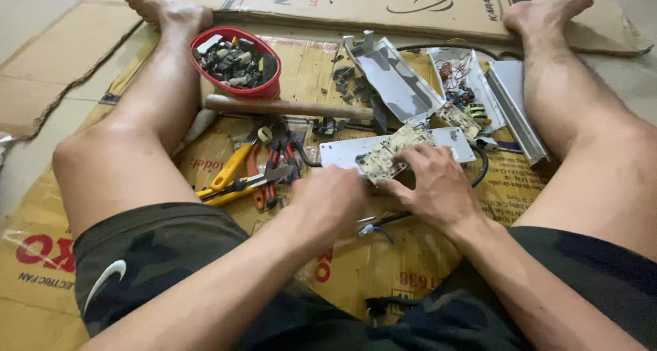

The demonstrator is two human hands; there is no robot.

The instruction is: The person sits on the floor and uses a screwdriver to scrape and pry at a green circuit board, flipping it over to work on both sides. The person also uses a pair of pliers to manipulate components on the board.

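The person sits on flattened cardboard (pixel 383 269) on the floor, legs spread, so the work lies between the knees within easy reach. One circuit board (pixel 391 151) rests tilted on a white metal housing plate (pixel 452 142). The right hand (pixel 438 187) pinches the board's near edge, steadying it. The left hand (pixel 332 200) is clenched beside the board's left corner; what it grasps I cannot tell.

To the left, close at hand, lie one yellow-handled pliers (pixel 229 173) and one red-handled cutter (pixel 277 163). One wooden handle (pixel 287 107) lies across the mat. One red bowl (pixel 263 89) collects dark stripped components. A second, smaller board (pixel 460 118) lies beyond, among opened metal casings (pixel 393 77).
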